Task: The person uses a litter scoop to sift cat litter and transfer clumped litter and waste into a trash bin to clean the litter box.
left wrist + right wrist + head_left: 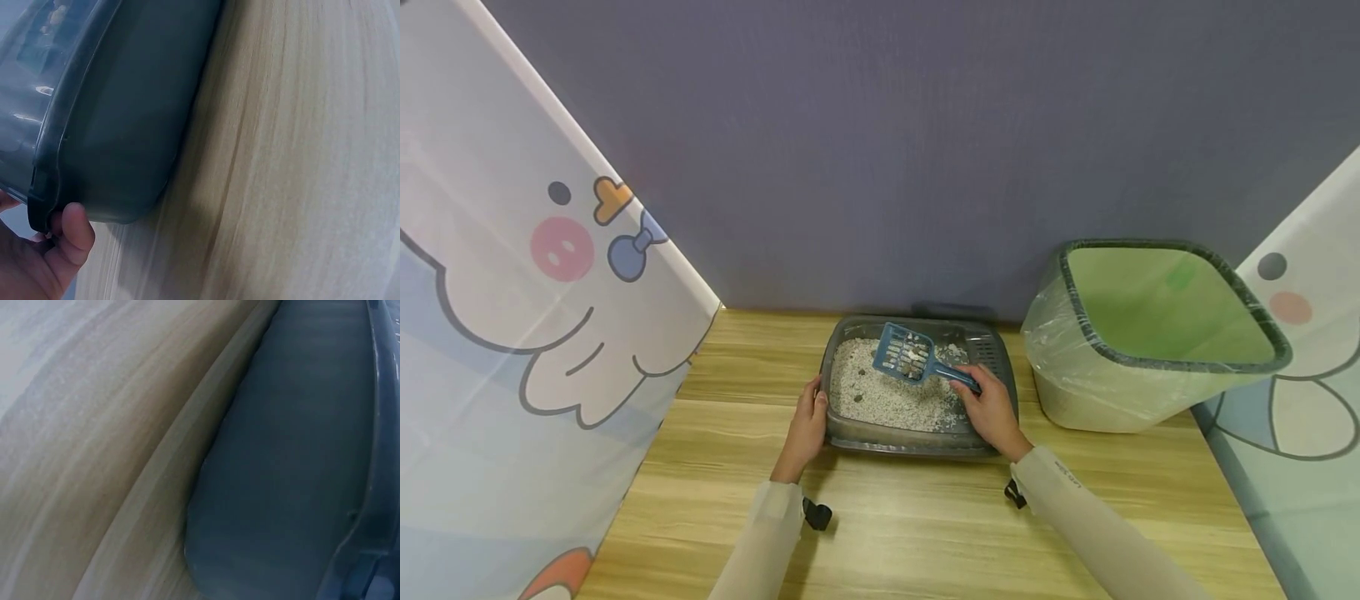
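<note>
A dark grey litter box [910, 442] stands on the wooden table, spread with pale litter [887, 410]. My left hand [805, 429] grips its left rim; in the left wrist view the thumb of that hand [39, 265] presses the outer wall [134, 119]. My right hand [992, 414] holds a blue slotted litter scoop [934, 367] by its handle, over the box. Pale and greyish lumps [914, 354] lie in the scoop. Small dark clumps [858, 398] rest on the litter to its left. The right wrist view shows the box's outer wall [281, 462], without the hand.
To the right of the box stands a pale green bin [1150, 292] with a clear liner and a dark rim. A grey panel [880, 150] rises behind the table [910, 533]. Cartoon-printed panels [490, 317] flank both sides.
</note>
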`<state>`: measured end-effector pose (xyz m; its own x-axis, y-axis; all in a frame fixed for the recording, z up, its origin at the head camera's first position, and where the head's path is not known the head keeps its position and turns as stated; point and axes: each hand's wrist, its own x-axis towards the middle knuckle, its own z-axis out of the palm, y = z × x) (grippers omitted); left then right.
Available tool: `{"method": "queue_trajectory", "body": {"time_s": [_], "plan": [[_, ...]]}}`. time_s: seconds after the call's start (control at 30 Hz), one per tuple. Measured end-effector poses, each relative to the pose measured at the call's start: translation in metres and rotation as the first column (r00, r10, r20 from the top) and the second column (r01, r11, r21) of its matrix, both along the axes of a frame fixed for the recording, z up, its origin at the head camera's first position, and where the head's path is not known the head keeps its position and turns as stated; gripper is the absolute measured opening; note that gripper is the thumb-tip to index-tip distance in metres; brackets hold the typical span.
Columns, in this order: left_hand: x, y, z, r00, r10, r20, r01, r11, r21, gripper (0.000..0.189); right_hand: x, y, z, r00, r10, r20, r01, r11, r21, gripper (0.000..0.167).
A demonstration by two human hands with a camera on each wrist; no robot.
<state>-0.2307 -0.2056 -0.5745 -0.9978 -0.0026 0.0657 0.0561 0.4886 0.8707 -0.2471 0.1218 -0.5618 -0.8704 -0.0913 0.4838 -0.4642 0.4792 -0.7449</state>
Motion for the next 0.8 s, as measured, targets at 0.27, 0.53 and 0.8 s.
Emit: {"method": "queue_trajectory", "body": {"time_s": [0.27,0.53,0.8], "plan": [[0.000,0.000,0.001,1.000,-0.005,0.018,0.006,1.000,-0.005,0.057,0.001,-0.001,0.001,0.999,-0.021,0.036,0.022,1.000,-0.014,0.024],[-0.001,-0.001,0.002,1.000,-0.007,0.021,0.008,1.000,-0.015,0.059,0.001,-0.001,0.002,0.997,-0.045,0.064,0.044,0.999,0.025,0.026],[0.002,-0.001,0.002,0.999,0.006,0.045,-0.006,1.000,-0.015,0.061,0.015,0.004,0.034,0.997,-0.042,-0.066,0.042,0.999,0.008,0.018]]}}
